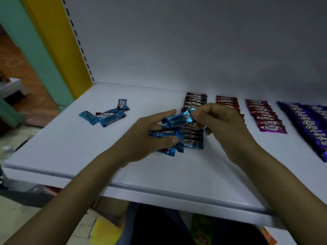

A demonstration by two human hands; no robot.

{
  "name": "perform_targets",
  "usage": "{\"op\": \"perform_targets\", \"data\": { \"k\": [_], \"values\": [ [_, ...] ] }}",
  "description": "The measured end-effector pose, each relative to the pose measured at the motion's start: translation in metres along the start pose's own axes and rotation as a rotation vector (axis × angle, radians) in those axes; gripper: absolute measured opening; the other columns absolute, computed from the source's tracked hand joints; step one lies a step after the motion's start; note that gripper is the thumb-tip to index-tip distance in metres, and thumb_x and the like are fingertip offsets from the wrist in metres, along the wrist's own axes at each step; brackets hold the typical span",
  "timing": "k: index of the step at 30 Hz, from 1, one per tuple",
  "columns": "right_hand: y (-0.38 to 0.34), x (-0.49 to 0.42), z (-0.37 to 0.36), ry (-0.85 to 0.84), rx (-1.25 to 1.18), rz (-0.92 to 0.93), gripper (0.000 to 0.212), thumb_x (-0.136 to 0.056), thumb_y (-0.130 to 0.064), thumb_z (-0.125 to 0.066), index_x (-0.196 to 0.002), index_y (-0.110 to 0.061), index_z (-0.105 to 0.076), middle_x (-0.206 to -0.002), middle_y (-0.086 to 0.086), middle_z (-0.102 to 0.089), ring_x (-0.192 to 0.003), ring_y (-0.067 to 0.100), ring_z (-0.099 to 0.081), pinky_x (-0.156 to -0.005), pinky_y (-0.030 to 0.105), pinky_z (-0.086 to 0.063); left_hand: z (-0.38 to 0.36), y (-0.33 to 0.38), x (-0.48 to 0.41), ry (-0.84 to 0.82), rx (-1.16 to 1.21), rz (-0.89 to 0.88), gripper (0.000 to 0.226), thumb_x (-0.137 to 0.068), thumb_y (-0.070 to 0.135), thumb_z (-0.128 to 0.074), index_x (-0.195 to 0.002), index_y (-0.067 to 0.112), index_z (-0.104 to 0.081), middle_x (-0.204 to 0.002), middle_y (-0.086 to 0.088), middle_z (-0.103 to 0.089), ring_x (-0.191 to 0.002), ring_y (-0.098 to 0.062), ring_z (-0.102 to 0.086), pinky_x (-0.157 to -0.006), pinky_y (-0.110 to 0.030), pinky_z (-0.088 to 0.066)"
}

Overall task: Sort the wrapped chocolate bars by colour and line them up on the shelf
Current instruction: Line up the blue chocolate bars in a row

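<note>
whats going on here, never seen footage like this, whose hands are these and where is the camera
No machine here: a person works with bare hands, and the one picture comes from a camera on their head, looking down. On the white shelf lie rows of wrapped chocolate bars: a blue row, a red row, a pink row and purple bars far right. Some loose blue bars lie at the left. The left hand holds a bunch of blue bars; the right hand pinches the end of a single blue bar above them.
</note>
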State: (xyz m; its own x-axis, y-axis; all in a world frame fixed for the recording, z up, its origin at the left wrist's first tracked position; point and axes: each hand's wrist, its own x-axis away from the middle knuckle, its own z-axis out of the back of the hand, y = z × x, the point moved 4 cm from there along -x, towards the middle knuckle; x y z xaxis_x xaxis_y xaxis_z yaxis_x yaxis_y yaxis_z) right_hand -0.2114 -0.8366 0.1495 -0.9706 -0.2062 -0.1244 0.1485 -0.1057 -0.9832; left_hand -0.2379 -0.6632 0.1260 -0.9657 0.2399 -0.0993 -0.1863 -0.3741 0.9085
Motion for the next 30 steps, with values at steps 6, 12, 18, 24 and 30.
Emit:
{"op": "perform_targets", "data": {
  "k": [6,12,18,24,30],
  "values": [
    [0.022,0.026,0.015,-0.007,0.045,0.008,0.014,-0.085,0.000,-0.062,-0.096,-0.008,-0.068,-0.073,-0.003,-0.070,-0.062,-0.001,-0.064,-0.054,0.007,-0.045,0.003,-0.014,0.017,0.203,0.017,0.035,0.041,-0.082,0.010,-0.069,-0.118,0.029,-0.061,-0.102,0.018,-0.063,-0.085,0.010,-0.065,-0.064,-0.008,-0.050],
    [0.040,0.051,0.019,-0.203,0.676,0.273,0.013,-0.083,-0.018,-0.065,-0.087,-0.029,-0.072,-0.089,-0.014,-0.069,-0.084,0.004,-0.057,-0.073,0.012,-0.044,0.007,-0.017,0.029,0.346,0.161,0.007,0.037,-0.083,0.007,-0.067,-0.116,0.024,-0.062,-0.107,0.011,-0.067,-0.090,0.003,-0.067,-0.071,-0.008,-0.050],
    [0.036,0.048,0.015,-0.168,0.887,0.319,0.043,-0.084,-0.053,-0.050,-0.107,-0.023,-0.070,-0.094,-0.007,-0.064,-0.090,0.012,-0.051,-0.080,0.027,-0.041,0.004,-0.010,0.034,0.281,0.111,-0.011,0.040,-0.078,0.017,-0.068,-0.115,0.029,-0.060,-0.108,0.018,-0.064,-0.092,0.007,-0.065,-0.067,-0.007,-0.050],
    [0.038,0.036,0.009,-0.098,0.908,0.270,0.023,-0.078,-0.039,-0.070,-0.097,-0.025,-0.070,-0.094,-0.006,-0.058,-0.094,0.013,-0.044,-0.082,0.028,-0.033,0.004,-0.008,0.035,0.266,0.163,0.000,0.045,-0.068,0.026,-0.065,-0.112,0.033,-0.060,-0.100,0.026,-0.064,-0.090,0.010,-0.065,-0.063,-0.007,-0.050],
    [0.037,0.024,0.014,-0.014,0.977,0.276,0.021,-0.078,-0.034,-0.073,-0.095,-0.024,-0.072,-0.096,-0.004,-0.061,-0.096,0.016,-0.047,-0.078,0.025,-0.023,0.004,-0.011,0.034,0.264,0.215,0.015,0.047,-0.067,0.023,-0.066,-0.112,0.033,-0.061,-0.102,0.028,-0.067,-0.090,0.006,-0.066,-0.061,-0.010,-0.052]
  ]
}}
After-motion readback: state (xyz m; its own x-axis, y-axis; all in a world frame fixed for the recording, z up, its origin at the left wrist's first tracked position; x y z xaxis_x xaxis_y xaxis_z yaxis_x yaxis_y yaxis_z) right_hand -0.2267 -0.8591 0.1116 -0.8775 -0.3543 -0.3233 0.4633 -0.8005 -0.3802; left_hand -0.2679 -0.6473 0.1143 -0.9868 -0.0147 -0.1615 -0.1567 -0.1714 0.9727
